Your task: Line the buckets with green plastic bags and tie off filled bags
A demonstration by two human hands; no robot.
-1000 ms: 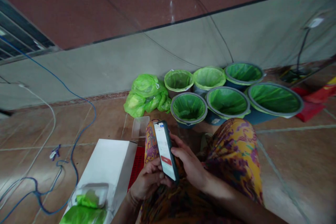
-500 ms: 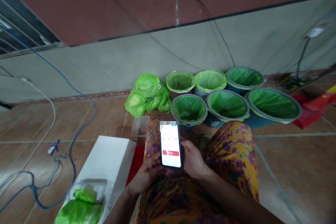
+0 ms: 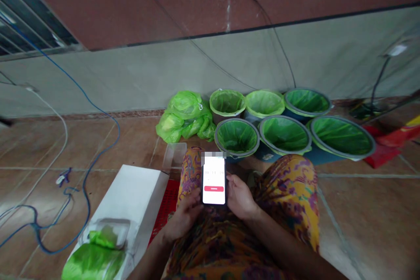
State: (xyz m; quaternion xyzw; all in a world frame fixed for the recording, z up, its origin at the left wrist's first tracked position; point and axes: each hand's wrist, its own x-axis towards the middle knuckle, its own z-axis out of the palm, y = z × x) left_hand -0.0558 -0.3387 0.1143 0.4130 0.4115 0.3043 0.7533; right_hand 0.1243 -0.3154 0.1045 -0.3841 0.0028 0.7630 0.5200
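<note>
A lit smartphone (image 3: 214, 179) is held upright over my lap, its screen showing timer-like digits above a red button. My left hand (image 3: 187, 210) is closed at the phone's lower left edge, fingers curled. Along the right edge my right hand (image 3: 242, 197) grips the phone, thumb near the side of the screen. The fingers behind the phone are hidden. Patterned yellow trousers (image 3: 288, 188) cover my knees on both sides of it.
Several bins (image 3: 236, 136) lined with green bags stand by the wall, beside filled green bags (image 3: 185, 116). At left are a white box (image 3: 127, 192) with a plastic tray and green bags on it, a red basket (image 3: 161, 208) and a blue cable (image 3: 87, 192). A red dustpan-like object (image 3: 382, 151) lies right.
The view has shifted slightly. Both hands still hold the phone in nearly the same place over my lap; the left hand sits slightly lower along its edge.
</note>
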